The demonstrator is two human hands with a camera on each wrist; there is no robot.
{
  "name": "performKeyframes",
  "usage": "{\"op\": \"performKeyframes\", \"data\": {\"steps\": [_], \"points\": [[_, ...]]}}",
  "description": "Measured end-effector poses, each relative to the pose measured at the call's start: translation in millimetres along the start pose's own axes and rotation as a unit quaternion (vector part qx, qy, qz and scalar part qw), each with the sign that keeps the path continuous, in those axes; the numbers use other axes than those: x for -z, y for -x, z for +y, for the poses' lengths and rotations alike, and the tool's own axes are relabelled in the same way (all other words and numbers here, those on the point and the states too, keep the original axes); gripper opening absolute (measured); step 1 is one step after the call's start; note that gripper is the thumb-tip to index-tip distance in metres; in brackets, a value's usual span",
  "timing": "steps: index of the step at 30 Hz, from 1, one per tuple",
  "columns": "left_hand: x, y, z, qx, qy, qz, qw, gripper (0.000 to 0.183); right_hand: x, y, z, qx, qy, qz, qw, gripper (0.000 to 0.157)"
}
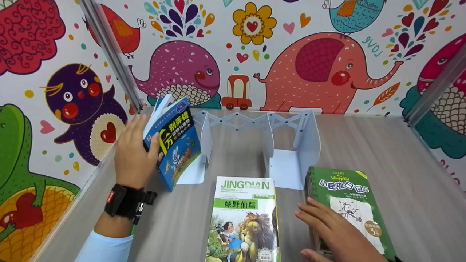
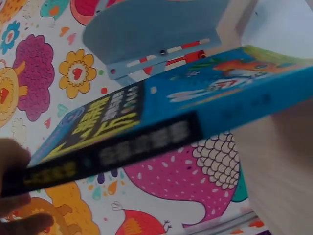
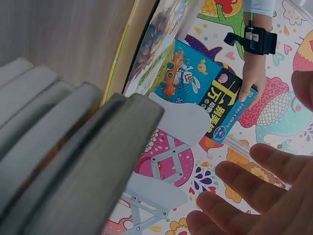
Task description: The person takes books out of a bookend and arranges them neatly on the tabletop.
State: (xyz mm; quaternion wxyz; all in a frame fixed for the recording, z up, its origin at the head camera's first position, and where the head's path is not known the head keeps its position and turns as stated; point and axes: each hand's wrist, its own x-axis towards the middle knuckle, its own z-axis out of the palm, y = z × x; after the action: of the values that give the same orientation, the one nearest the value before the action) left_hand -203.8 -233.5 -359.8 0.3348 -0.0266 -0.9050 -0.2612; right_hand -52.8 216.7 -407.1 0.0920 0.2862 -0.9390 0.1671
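Observation:
My left hand (image 1: 134,153) grips a blue paperback book (image 1: 178,145) near its upper spine, thumb on the front cover and fingers behind. The book tilts in front of the left end of a pale blue expanding bookend rack (image 1: 313,142). In the left wrist view its dark spine (image 2: 146,147) faces the camera. My right hand (image 1: 338,233) has its fingers extended over the left side of a green Diary of a Wimpy Kid book (image 1: 364,203). From the right wrist view, the fingers (image 3: 244,191) are spread, with nothing held, beside a row of thick books (image 3: 63,142).
A white and green storybook (image 1: 242,218) with a lion on its cover lies in the middle of the grey tabletop (image 1: 233,156). Printed cartoon walls (image 1: 291,54) enclose the back and left side, with metal strips (image 1: 113,54) at the corners.

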Motion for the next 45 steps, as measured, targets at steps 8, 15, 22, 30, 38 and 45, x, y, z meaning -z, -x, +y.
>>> {"op": "performKeyframes", "data": {"steps": [8,15,22,30,38,45], "points": [[-11.9,23.8,11.1,-0.003,0.038,0.035,0.9986,0.05,0.1,3,-1,-0.03,-0.027,-0.009,0.999,0.066],[-11.3,48.7,23.9,-0.065,0.059,0.047,0.9951,0.054,-2.9,4,0,-0.034,-0.034,-0.006,0.999,0.064],[-5.9,66.3,22.9,-0.127,0.047,0.074,0.9881,0.058,-4.4,7,4,-0.027,-0.027,0.012,0.999,0.062],[20.2,75.6,11.1,-0.122,0.068,0.135,0.9809,0.053,-1.1,5,4,-0.048,-0.035,0.009,0.998,0.055],[72.3,99.7,48.5,-0.094,0.094,0.129,0.9828,0.051,-2.4,5,3,-0.023,-0.055,0.014,0.998,0.071],[84.7,127.6,76.3,-0.03,0.263,0.065,0.9622,0.051,-11.6,0,-6,0.026,-0.092,0.038,0.995,0.08]]}}
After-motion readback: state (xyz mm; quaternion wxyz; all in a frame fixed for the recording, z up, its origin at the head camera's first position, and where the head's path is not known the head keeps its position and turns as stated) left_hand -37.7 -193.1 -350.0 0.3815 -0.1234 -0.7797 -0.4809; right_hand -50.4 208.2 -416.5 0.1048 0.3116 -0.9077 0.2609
